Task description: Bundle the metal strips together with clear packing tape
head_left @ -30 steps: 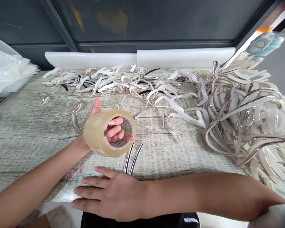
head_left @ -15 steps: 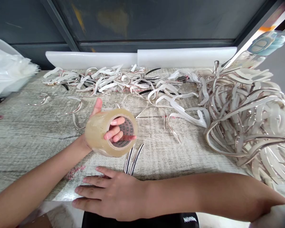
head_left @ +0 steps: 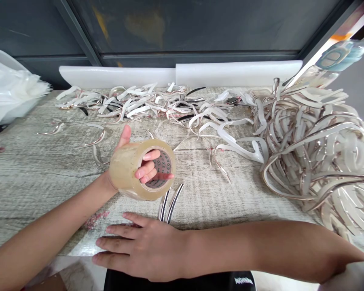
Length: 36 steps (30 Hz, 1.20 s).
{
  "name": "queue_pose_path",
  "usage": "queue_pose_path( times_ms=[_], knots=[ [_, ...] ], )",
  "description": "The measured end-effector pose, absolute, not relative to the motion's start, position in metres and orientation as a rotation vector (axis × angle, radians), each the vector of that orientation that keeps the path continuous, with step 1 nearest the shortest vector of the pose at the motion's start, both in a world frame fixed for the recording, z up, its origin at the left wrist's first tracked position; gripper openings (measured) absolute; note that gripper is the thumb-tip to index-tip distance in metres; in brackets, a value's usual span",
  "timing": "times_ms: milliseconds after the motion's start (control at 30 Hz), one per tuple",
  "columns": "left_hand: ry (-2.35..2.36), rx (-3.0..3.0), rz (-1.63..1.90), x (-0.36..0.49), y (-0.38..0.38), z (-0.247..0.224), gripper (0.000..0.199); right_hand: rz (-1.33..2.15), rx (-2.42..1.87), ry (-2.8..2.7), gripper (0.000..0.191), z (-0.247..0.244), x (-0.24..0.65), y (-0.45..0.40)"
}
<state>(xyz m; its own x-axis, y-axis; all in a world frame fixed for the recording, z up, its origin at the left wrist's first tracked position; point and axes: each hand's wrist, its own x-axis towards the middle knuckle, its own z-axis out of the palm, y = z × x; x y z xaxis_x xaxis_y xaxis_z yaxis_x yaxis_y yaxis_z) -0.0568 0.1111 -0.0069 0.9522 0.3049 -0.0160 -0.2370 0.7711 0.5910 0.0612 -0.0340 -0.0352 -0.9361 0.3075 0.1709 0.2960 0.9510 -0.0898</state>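
Observation:
A wide roll of clear yellowish tape (head_left: 127, 169) sits around my left hand (head_left: 145, 166), whose fingers pass through its core and curl at the far opening, with the thumb up outside the roll. My right hand (head_left: 145, 246) lies flat, palm down, at the table's front edge, fingers spread and pointing left, holding nothing. Two short dark-and-silver curved strips (head_left: 170, 204) lie on the table between the roll and my right wrist.
Loose white and metallic strips (head_left: 139, 103) are scattered along the back of the wood-patterned table (head_left: 33, 173). A big tangled heap of strips (head_left: 315, 161) fills the right side. White plastic bags (head_left: 12, 89) stand at the left, a bottle (head_left: 336, 56) at the back right.
The tape roll has turned very slightly on my left hand. My right hand has stayed in place.

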Motion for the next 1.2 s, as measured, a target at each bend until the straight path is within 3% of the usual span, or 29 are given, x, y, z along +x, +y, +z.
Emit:
queue_pose_path(
  times_ms=[567, 967, 1200],
  knots=[
    [0.086, 0.632, 0.28, -0.061, 0.114, -0.007, 0.1, 0.058, -0.47, -2.909, 0.05, -0.035, 0.062, -0.034],
    [-0.03, 0.567, 0.326, -0.061, 0.11, -0.012, 0.085, 0.07, -0.464, -2.89, 0.05, -0.036, 0.062, -0.035],
    [0.073, 0.543, 0.35, -0.052, 0.099, -0.007, 0.091, 0.106, -0.451, -2.898, 0.05, -0.035, 0.063, -0.034]
  ],
)
